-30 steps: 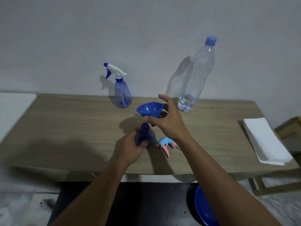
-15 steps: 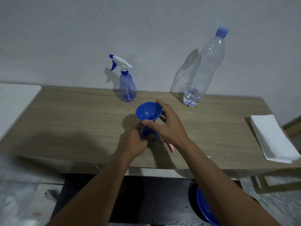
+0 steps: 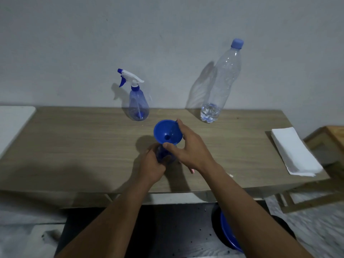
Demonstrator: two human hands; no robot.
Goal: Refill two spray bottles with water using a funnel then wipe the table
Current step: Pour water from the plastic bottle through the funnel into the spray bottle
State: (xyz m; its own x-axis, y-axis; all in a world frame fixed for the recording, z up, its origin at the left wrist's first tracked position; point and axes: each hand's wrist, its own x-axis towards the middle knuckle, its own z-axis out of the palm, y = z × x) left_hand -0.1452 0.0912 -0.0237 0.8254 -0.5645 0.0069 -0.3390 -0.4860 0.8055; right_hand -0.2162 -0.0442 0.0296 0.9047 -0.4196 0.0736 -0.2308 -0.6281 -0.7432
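Inspection, largest item first. The desk [image 3: 74, 146] carries all the task items.

The water bottle [image 3: 221, 84] stands upright near the rear edge, right of centre. Its cap is on and only a little water sits at its base. I judge it light, thin-walled and easily dented, and best taken round the mid-body.

A folded white cloth [image 3: 294, 153] lies flat at the right edge, soft and limp.

The capped spray bottle [image 3: 138, 103] stands near the rear edge, left of centre, with its long axis vertical and its nozzle pointing left.

The open spray bottle [image 3: 161, 154] stands upright mid-desk, toward the front edge. The left hand [image 3: 151, 168] has its fingers [image 3: 150, 151] curled round the body. I judge the bottle light and liable to tip, so this low hold is sound.

The funnel [image 3: 167, 132] sits above that bottle's neck, mouth up and spout down, roughly in line with the bottle's axis. The right hand [image 3: 191, 151] pinches the rim, thumb on the near side and forefinger on the far side. I judge it stiff, light plastic that turns slippery when wet, so the rim is the correct hold. I cannot tell whether the spout is seated, because the hands hide the neck.
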